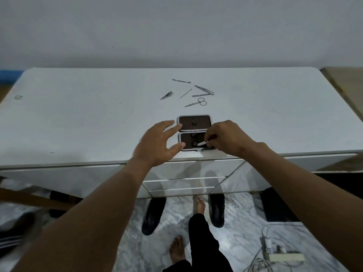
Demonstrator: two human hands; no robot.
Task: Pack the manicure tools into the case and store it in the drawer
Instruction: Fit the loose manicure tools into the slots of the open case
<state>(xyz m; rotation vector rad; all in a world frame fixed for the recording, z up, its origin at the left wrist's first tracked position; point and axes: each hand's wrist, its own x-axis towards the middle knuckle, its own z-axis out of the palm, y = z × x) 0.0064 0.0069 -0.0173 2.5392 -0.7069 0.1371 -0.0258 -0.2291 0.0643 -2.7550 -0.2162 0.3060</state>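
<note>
A dark manicure case [194,124] lies open flat near the front edge of the white cabinet top [78,114], both halves showing elastic loops. My right hand [225,137] pinches a small metal tool [202,143] over the near half of the case. My left hand [157,142] has spread fingers, with fingertips touching the case's left edge. Farther back lie loose tools: a nail clipper [166,95], scissors [197,102], tweezers [204,89], a thin pick [185,93] and a long pusher [181,81].
Closed white drawers [182,183] sit in the cabinet front below the case. On the marble floor are two black shoes [153,214], my bare feet, and a power strip [284,257] with cables at the right. A wall rises behind the cabinet.
</note>
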